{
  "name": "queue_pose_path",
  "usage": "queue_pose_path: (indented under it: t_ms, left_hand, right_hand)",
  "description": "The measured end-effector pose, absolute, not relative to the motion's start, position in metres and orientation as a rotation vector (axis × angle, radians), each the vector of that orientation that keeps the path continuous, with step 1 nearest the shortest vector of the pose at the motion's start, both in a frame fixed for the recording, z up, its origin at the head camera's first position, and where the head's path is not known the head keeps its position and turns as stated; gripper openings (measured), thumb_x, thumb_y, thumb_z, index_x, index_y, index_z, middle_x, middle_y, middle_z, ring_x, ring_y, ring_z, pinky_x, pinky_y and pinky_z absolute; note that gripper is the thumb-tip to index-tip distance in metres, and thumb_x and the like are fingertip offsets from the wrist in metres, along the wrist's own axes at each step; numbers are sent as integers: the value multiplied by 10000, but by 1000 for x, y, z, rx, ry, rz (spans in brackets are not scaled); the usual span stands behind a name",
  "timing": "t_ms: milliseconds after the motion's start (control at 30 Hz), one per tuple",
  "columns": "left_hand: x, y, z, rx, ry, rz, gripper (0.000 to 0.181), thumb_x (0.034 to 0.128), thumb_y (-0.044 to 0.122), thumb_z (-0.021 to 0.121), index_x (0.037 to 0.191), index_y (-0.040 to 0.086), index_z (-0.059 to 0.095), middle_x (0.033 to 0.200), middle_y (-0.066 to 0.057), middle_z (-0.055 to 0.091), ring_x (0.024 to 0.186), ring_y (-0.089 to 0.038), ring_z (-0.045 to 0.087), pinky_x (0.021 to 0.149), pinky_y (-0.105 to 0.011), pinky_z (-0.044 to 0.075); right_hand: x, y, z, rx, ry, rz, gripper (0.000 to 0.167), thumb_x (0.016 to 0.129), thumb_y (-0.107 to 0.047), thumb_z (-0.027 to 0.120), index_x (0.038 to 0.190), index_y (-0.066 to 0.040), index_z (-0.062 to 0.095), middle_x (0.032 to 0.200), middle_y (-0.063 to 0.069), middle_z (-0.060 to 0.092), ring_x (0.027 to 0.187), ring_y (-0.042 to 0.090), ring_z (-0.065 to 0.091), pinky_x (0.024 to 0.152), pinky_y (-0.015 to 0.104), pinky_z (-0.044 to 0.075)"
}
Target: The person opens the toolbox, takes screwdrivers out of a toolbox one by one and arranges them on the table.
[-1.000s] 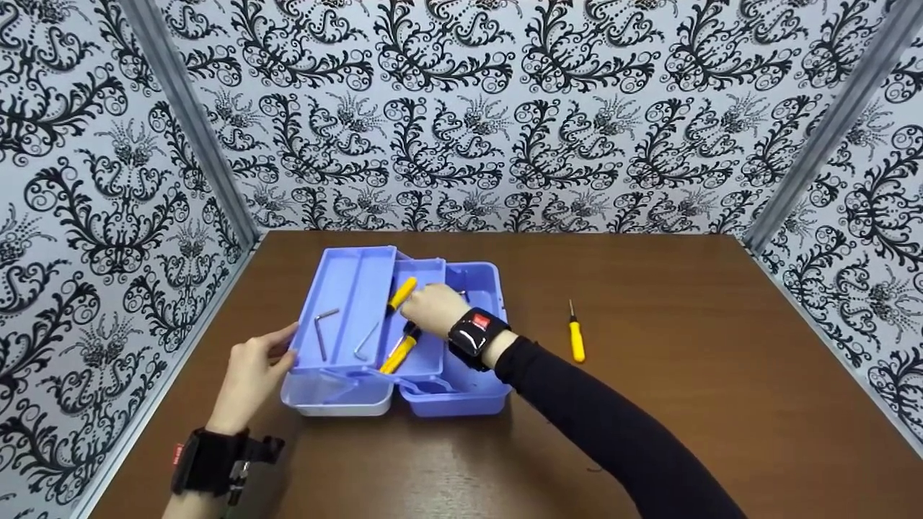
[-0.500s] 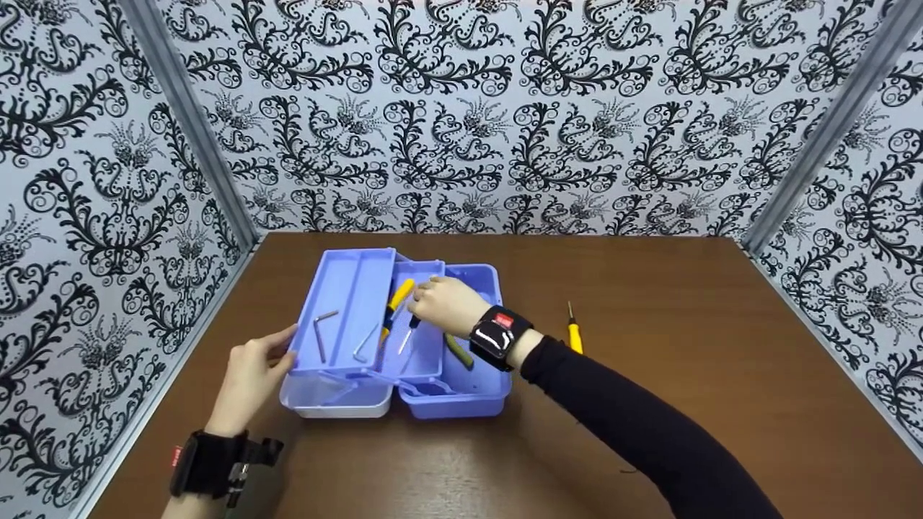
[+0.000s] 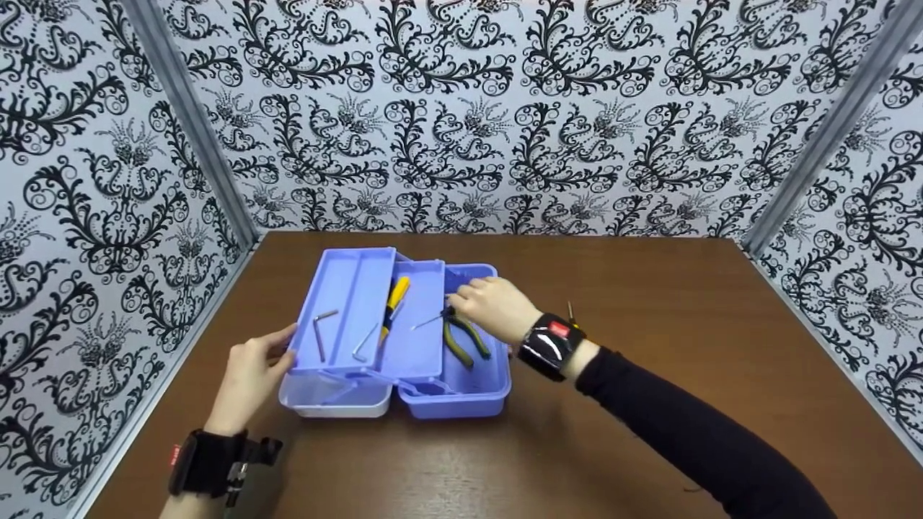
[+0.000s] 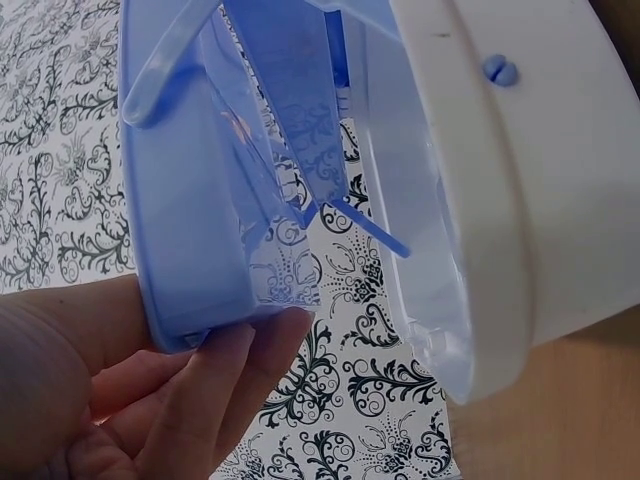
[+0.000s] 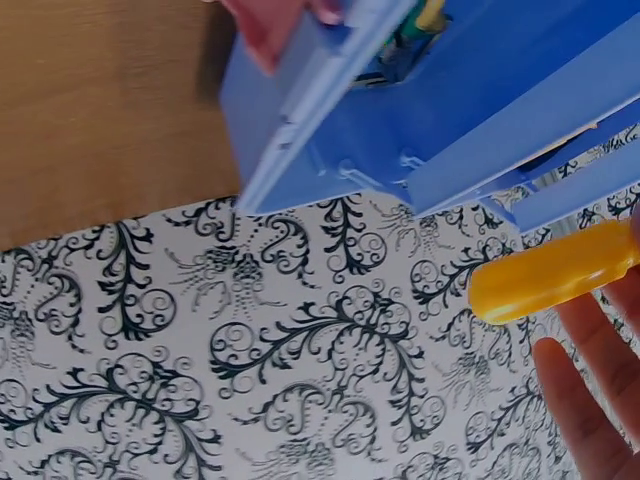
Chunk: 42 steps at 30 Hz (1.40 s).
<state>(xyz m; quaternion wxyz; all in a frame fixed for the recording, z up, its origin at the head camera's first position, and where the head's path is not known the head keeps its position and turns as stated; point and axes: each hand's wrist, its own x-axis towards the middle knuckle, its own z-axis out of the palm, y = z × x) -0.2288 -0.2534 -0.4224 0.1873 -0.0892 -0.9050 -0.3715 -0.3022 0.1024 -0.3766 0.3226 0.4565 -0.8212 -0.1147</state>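
The left hand [image 3: 252,371] pinches the near left corner of the upper tray [image 3: 353,274] of a blue toolbox [image 3: 461,406], its fingers clamped on the edge. The head view shows the back of this hand; the left wrist view shows the fingertips against the tray's lower edge, and a blue fastener [image 4: 500,70] on the white lid [image 4: 580,180] alongside.

The right hand [image 3: 497,306] is above the toolbox's deep base, its fingers clamped on a held screwdriver [image 5: 550,270]. From the head only the thin shaft shows, pointing left across the lower tray's edge; the right wrist view brings out the rounded yellow handle, with two fingers below it. The thumb's place I cannot tell.

Pliers [image 3: 456,348] with green handles lie in the base beneath that hand; the right wrist view catches only a scrap of them. Two details belong to the head view alone: a dark hex key [image 3: 319,340] and a paler hex key [image 3: 365,342] in the upper tray. In the lower tray [image 3: 414,360] lies a yellow-handled driver [image 3: 399,292]. On the worktop [image 3: 685,310], another driver [image 3: 571,311] is mostly hidden behind the right wrist strap [image 3: 551,346].
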Motion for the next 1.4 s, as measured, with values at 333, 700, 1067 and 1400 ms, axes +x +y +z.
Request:
queue_pose_path:
  t_ms: [333,700,1067,1400]
  left_hand:
    - [-228,-255,-425,-235,-2566,-1040,385,866,-84,630,1250,-96,615,1060,-323,694,884,-392,729,709,-340,639]
    - [-229,-254,-424,-220,-2588,-1062,398,875,-74,624,1271,-93,593,1079,-327,686,883,-389,729,697,-273,637]
    - [-229,-253,-422,-248,-2565,-1048,392,861,-94,626,1252,-104,609,1110,-306,686,893,-396,728,678,-269,637]
    - [-231,-254,-424,-226,-2581,-1050,395,869,-74,624,1263,-95,601,1115,-307,684,910,-397,725,732,-324,636]
  right_hand:
    - [-298,139,-379,1072,-2145,-101,221,784,-151,795,850,-58,606,760,38,655,612,175,578,491,260,517]
    - [-293,179,-396,935,-2258,44,234,812,-132,789,903,-35,596,820,65,643,701,211,608,578,313,595]
    - [-284,221,-430,667,-2469,365,193,829,-28,755,895,26,581,795,151,630,709,362,654,625,517,583]
    - [-297,264,-443,336,-2758,571,169,812,-40,749,767,37,605,697,140,623,648,316,599,598,485,544]
